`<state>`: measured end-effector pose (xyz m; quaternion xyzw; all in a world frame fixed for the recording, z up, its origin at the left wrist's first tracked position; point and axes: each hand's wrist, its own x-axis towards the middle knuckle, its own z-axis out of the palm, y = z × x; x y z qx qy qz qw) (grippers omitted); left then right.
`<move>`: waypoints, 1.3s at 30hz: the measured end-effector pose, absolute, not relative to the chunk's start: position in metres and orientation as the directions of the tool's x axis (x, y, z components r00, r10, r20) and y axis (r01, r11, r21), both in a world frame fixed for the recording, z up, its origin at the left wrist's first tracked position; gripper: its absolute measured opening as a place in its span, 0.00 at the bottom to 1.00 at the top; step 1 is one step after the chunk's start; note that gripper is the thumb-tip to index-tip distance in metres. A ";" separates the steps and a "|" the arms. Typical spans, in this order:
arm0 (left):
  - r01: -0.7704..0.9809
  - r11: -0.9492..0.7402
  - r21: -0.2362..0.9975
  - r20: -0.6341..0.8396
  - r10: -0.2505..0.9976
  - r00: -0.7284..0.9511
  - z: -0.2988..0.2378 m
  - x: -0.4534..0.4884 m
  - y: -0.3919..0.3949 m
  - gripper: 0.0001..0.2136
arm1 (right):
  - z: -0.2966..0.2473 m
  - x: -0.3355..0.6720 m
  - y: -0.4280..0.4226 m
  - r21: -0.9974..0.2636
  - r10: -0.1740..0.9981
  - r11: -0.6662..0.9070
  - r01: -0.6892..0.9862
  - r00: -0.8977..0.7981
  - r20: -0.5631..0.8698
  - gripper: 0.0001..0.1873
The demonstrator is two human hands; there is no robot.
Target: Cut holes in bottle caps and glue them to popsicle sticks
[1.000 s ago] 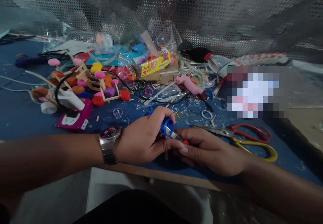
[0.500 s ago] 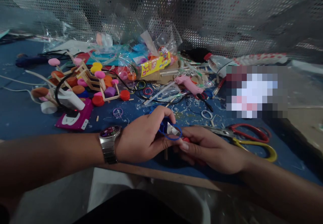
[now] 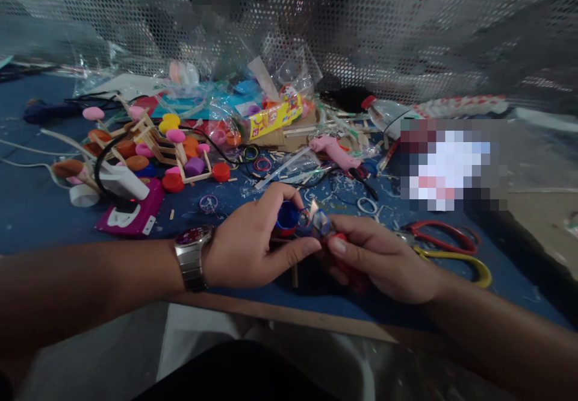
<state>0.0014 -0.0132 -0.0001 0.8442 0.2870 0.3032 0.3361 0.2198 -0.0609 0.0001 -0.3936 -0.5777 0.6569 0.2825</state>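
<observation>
My left hand [image 3: 253, 244], with a metal watch on the wrist, pinches a blue bottle cap [image 3: 287, 217] between thumb and fingers. My right hand [image 3: 383, 259] is closed round a red-handled cutter [image 3: 336, 245] whose small blade points at the cap. A thin blue plastic ring [image 3: 318, 223] hangs by the blade between the two hands. Both hands hover just above the blue mat [image 3: 40, 208] near the table's front edge.
Red and yellow scissors [image 3: 451, 253] lie right of my right hand. A stick frame with coloured caps [image 3: 167, 148], a pink hot glue gun [image 3: 336, 151], plastic bags, loose rings and shavings crowd the mat behind. A magenta box [image 3: 130, 211] lies left. Perforated metal sheet stands at the back.
The blue ring has come away from the cap and now hangs by the blade. My left hand has turned the cap so that its open side shows.
</observation>
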 end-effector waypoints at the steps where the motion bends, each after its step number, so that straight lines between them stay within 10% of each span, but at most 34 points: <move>1: 0.289 -0.608 0.739 0.319 0.695 0.645 0.000 0.001 -0.013 0.18 | 0.000 0.220 -0.061 -0.980 0.842 -0.186 0.073 -0.501 -0.197 0.24; 10: 0.297 -0.570 0.766 0.316 0.736 0.598 0.000 0.002 -0.010 0.14 | 0.000 0.220 -0.042 -0.980 0.984 -0.172 -0.097 -0.052 -0.168 0.26; 24: 0.060 -0.435 0.899 0.380 0.840 0.387 -0.011 0.001 0.000 0.13 | -0.004 0.220 -0.041 -0.996 0.998 -0.046 0.080 -0.034 -0.049 0.34; 39: 0.322 -0.536 0.780 0.309 0.779 0.546 0.004 0.001 -0.001 0.09 | -0.005 0.224 -0.040 -0.983 0.997 -0.001 0.182 -0.077 -0.015 0.19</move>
